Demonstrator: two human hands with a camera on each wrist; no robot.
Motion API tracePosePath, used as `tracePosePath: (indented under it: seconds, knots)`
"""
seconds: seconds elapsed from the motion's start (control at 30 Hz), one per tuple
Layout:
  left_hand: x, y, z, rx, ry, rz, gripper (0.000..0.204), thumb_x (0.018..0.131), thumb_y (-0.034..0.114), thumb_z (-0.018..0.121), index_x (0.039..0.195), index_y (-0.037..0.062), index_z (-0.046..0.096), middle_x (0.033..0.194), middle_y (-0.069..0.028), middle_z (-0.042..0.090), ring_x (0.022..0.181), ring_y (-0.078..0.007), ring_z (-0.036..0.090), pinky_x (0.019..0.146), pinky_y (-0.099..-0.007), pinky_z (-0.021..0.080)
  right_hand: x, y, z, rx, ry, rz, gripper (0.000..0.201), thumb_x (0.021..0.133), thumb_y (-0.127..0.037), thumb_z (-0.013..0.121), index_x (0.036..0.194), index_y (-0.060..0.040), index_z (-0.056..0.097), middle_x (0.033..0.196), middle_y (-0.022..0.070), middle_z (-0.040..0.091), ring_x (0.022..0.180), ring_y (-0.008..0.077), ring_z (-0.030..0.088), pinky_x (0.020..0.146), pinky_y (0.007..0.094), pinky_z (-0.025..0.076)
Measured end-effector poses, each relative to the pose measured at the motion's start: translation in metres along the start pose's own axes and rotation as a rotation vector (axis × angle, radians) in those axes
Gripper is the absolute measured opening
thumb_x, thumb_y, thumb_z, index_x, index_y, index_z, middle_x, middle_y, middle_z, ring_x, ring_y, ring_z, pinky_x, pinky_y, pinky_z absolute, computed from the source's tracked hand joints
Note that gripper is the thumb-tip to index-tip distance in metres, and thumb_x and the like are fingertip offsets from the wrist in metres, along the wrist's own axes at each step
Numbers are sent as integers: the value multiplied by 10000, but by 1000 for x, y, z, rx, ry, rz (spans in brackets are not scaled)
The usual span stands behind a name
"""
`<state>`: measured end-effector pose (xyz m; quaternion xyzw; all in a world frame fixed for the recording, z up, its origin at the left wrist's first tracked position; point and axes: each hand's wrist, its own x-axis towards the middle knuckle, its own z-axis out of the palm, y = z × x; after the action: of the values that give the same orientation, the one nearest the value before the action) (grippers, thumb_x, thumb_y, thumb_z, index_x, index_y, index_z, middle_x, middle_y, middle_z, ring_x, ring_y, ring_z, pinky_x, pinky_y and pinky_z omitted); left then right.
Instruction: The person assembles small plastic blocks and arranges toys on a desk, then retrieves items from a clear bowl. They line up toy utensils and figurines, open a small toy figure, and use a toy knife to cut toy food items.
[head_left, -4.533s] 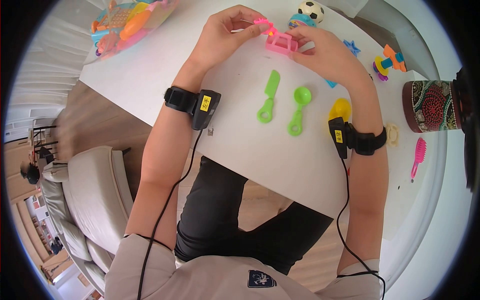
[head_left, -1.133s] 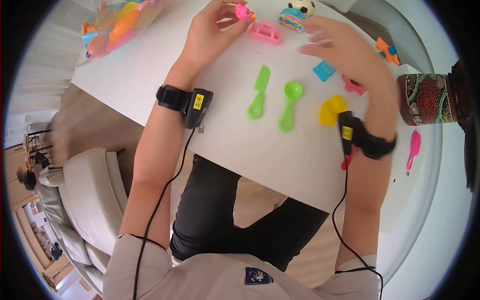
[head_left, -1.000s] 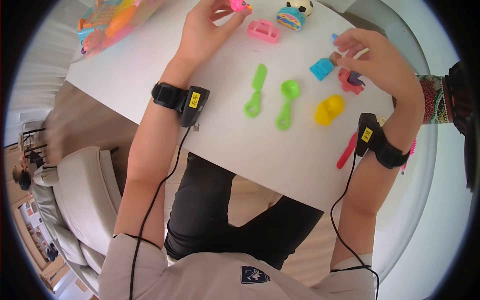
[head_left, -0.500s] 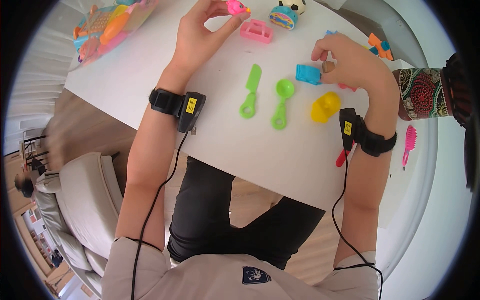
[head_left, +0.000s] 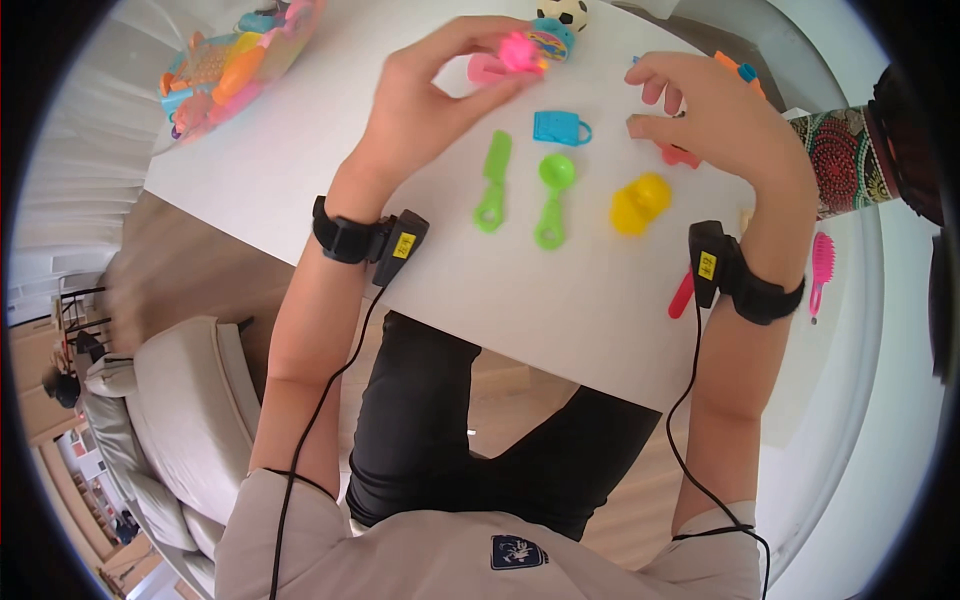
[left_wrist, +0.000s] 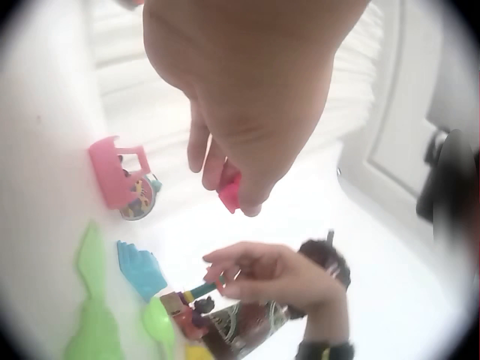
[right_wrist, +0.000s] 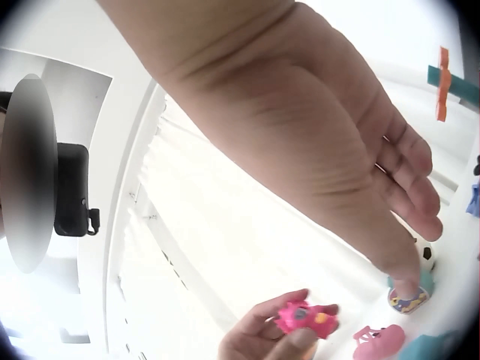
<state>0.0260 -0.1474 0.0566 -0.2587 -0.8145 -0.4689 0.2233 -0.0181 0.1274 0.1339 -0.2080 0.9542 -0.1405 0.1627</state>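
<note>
The left hand point(head_left: 415, 115) pinches a pink bird toy point(head_left: 520, 52) between thumb and fingers, above the table. Behind it, a pink basket toy point(head_left: 484, 70) is partly hidden; the left wrist view shows this basket point(left_wrist: 109, 178) with its handle up. Held above the table at the right, the right hand point(head_left: 720, 115) has relaxed, bent fingers and a gap between thumb and fingers, with nothing in it. A blue bag-shaped toy point(head_left: 556, 128) lies between the hands, just beyond a green knife point(head_left: 497, 160) and a green spoon point(head_left: 556, 172).
A yellow toy point(head_left: 640, 204), a red piece point(head_left: 681, 296) and a pink brush point(head_left: 822, 262) lie at the right, near a patterned container point(head_left: 845, 160). A toy football point(head_left: 565, 12) and a blue round toy point(head_left: 553, 38) stand at the back. Left is a clear bag of toys point(head_left: 238, 75).
The blue bag-shaped toy has shifted left, and the right hand has let go of it and drawn away rightward. The left hand has moved right and nearer with the pink bird.
</note>
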Motion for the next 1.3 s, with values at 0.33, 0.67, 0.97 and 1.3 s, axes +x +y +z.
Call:
tracePosePath:
  seconds: [0.33, 0.67, 0.97, 1.3]
  knots:
    - [4, 4, 52, 349, -353, -147, 332, 878, 137, 809, 1174, 76, 672, 1119, -82, 723, 1010, -277, 704, 896, -387, 549, -11, 21, 23, 124, 125, -263, 367, 925, -145, 766, 1251, -20, 650, 872, 71, 664, 811, 167, 639, 742, 305, 528]
    - [-6, -6, 36, 365, -281, -175, 508, 866, 179, 836, 1316, 71, 626, 1185, -114, 733, 1063, -298, 698, 893, -389, 555, 9, 12, 43, 54, 296, -325, 381, 908, -124, 742, 1257, -20, 630, 996, 109, 687, 891, 235, 688, 773, 358, 551]
    - [-13, 0, -14, 485, -369, -84, 386, 855, -27, 764, 1229, 55, 713, 1212, -95, 721, 1099, -301, 659, 942, -397, 560, 61, -14, 102, -22, 358, -435, 265, 922, -113, 716, 1169, -30, 669, 1154, 153, 671, 1073, 333, 654, 907, 421, 536]
    - [-15, -4, -1, 397, -344, -214, 348, 898, 14, 765, 1241, 46, 719, 1200, -103, 719, 1125, -289, 659, 936, -407, 561, 55, -13, 99, -58, 319, -387, 189, 910, -128, 726, 1069, -40, 676, 1033, 149, 673, 1032, 338, 667, 854, 448, 545]
